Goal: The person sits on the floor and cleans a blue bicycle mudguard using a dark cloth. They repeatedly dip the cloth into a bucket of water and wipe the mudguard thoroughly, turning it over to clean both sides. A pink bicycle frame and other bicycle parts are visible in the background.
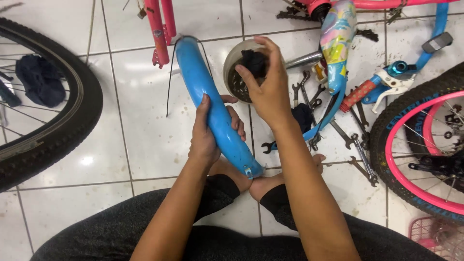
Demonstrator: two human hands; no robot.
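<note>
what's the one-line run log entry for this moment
left hand: gripping curved blue plastic bike fender | right hand: dipping dark cloth wad into round grimy bowl | surface: white tiled floor

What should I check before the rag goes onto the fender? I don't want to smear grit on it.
1. Left hand has a firm grip on the blue fender: ok.
2. Right hand holds the dark rag: ok.
3. Rag is over the bowl, so drips land inside: ok.
4. Rag free of grit: cannot tell.
5. Fender's lower end is steadied near the feet: ok.
6. Wrenches lie apart from the fender: ok.
</note>
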